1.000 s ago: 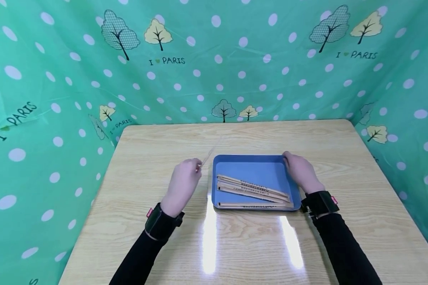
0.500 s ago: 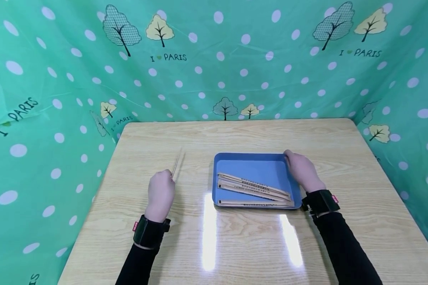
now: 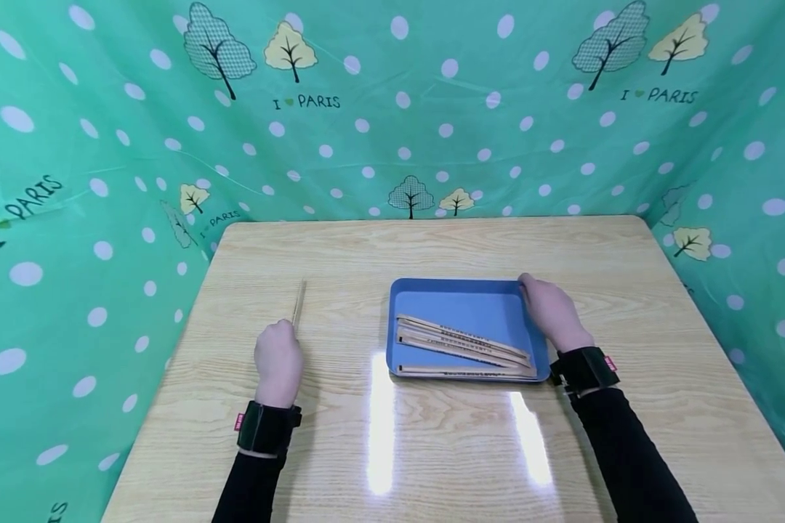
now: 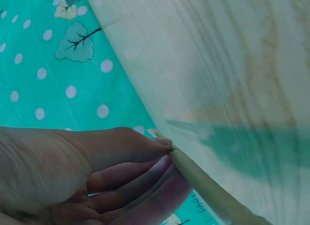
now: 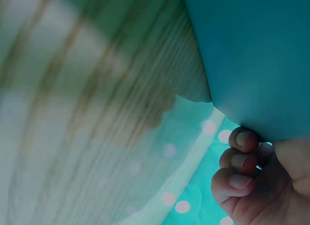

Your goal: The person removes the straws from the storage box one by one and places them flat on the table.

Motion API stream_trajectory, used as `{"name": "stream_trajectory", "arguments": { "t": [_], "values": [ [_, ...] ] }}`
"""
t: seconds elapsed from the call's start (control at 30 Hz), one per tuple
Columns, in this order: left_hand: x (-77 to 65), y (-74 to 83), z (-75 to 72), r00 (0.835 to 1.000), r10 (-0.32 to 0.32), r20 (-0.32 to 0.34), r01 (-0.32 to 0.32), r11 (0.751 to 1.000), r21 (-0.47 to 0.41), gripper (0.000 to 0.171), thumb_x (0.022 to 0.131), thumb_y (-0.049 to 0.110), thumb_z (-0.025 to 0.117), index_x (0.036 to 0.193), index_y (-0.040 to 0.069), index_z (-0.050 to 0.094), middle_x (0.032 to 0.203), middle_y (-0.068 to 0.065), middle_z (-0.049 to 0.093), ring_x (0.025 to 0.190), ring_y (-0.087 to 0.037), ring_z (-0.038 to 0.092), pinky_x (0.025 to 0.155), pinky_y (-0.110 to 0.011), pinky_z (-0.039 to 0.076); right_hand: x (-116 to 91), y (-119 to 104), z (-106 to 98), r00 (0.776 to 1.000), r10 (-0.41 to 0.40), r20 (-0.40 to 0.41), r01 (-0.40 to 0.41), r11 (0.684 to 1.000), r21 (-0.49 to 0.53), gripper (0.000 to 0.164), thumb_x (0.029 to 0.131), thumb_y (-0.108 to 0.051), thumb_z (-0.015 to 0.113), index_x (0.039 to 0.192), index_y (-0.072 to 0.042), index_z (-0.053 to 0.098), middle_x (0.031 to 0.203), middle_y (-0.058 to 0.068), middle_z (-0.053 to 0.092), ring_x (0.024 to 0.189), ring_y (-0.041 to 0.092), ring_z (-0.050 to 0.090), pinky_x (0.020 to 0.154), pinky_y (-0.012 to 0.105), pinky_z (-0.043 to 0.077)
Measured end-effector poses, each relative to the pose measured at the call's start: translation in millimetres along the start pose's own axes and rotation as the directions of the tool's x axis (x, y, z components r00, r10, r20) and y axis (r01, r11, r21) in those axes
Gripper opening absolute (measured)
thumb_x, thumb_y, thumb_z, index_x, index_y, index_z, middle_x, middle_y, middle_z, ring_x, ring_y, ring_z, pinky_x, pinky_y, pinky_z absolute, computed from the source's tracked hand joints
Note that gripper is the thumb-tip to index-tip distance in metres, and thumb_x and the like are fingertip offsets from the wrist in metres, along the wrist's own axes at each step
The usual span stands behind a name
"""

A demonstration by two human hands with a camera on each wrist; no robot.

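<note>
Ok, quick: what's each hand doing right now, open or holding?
Left hand: closed, pinching a slender, pale beige stick.
Right hand: closed, gripping the shallow blue rectangular tray at its far right corner.

One tray; perhaps five sticks

Pale wood-grain table; blue tray lying on it.

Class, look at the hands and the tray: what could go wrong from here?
The left hand pinches a thin stick near one end, so it might swivel or slip.
The right hand grips the tray near its far-right corner; lifting there could tip it, making the overlapping sticks inside slide.
</note>
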State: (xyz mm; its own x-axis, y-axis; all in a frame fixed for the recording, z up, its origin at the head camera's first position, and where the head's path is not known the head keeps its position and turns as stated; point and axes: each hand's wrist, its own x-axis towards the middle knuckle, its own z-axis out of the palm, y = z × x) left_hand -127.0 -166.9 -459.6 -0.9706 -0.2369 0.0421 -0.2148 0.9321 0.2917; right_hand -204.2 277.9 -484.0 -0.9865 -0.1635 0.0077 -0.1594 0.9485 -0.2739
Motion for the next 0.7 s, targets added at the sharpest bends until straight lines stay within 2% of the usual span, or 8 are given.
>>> {"name": "stream_trajectory", "arguments": {
  "t": [0.23,0.47,0.7],
  "values": [
    [3.4,-7.7,8.7,0.997,-0.059,0.056,0.056,0.997,0.051,0.018,0.084,-0.013,0.047,0.086,-0.011,0.064,0.081,-0.029,0.063,0.074,-0.042,0.064,0.054,-0.046,0.052,0,-2,1,1.000,0.006,0.003,-0.006,1.000,-0.002,0.025,0.100,-0.015,0.042,0.117,0.000,0.052,0.096,0.021,0.065,0.081,0.032,0.064,0.064,0.043,0.049],
    [4.6,-11.5,16.0,0.998,-0.053,0.014,0.052,0.997,0.063,0.017,0.083,-0.013,0.047,0.086,-0.012,0.064,0.079,-0.029,0.061,0.074,-0.043,0.064,0.055,-0.047,0.052,1,-2,1,1.000,0.006,0.000,-0.006,1.000,0.015,0.025,0.101,-0.014,0.041,0.117,0.001,0.052,0.096,0.022,0.065,0.080,0.032,0.064,0.063,0.043,0.049],
    [4.8,-11.1,15.2,0.999,-0.046,0.017,0.045,0.997,0.067,0.016,0.084,-0.010,0.049,0.086,-0.012,0.065,0.078,-0.028,0.061,0.071,-0.042,0.064,0.052,-0.046,0.052,1,-1,2,1.000,0.010,0.002,-0.010,1.000,0.011,0.025,0.100,-0.014,0.041,0.118,0.000,0.052,0.096,0.021,0.065,0.080,0.032,0.064,0.063,0.043,0.049]
  ]
}}
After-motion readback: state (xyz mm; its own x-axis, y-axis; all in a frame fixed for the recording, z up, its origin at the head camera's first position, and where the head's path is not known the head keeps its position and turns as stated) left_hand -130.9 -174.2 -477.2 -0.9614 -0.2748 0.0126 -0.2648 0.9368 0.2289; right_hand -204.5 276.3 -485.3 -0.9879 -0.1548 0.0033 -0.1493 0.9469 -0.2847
